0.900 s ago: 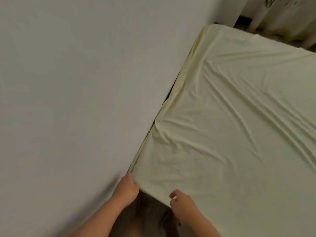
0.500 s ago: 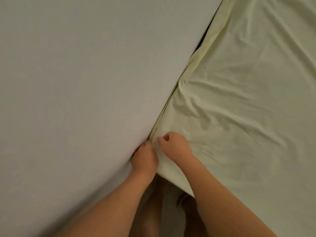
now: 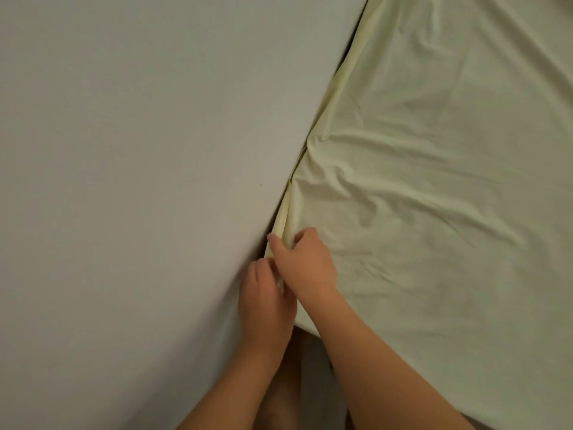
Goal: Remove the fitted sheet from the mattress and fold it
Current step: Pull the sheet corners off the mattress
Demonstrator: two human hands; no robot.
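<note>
Plain grey wall fills the left half, bed pushed right against it. Pale yellow fitted sheet covers the mattress across the right half, wrinkled, not yet off; mattress itself hidden under it. Sheet edge runs down into the narrow gap along the wall. Right hand sits on the sheet at the near corner by the wall, thumb and fingers curled and pinching a ridge of fabric at the edge. Left hand just beside it, touching, pressed between wall and mattress side, fingers curled down into the gap; what they grip, can't tell, probably the hem. Step looks like freeing this corner. Risks, judged: tight gap leaves little room, so knuckles may scrape the wall; pinch is only on a small fold, so the elastic could slip out and snap back under; yanking hard could strain the seam.
</note>
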